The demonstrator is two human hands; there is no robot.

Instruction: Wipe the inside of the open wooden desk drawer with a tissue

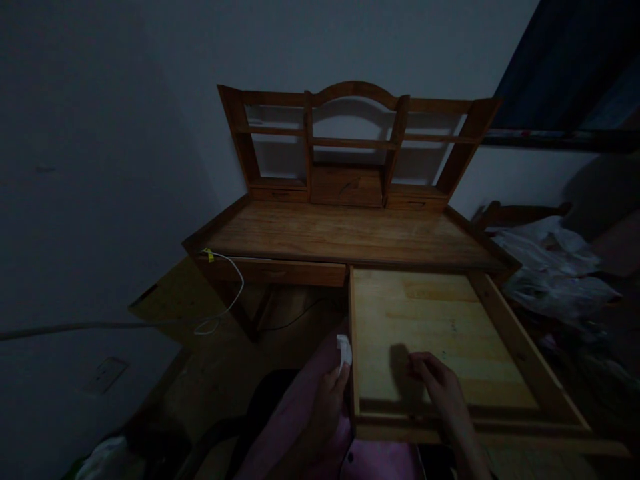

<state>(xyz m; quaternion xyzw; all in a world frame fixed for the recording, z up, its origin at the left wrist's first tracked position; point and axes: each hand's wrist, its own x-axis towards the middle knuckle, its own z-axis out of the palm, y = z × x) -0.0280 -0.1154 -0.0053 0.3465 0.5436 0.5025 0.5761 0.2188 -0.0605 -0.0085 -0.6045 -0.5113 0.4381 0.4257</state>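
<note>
A wooden drawer (355, 347) is pulled far out of the desk, its pale bottom showing a few small dark specks. Over the front part of that bottom is my right hand (434, 375), its fingers pinched together and casting a shadow to the left. Whatever may be between those fingertips is too small and dark to make out. Just outside the drawer's left side, my left hand (331, 395) grips a small crumpled white piece, like tissue or paper (344, 349).
The wooden desk (320, 230) carries a shelf unit (346, 183) against the wall. A second drawer (280, 272) on the left is nearly closed. A white cable (242, 283) hangs at the left front. Plastic bags (550, 263) lie piled at the right. The room is dim.
</note>
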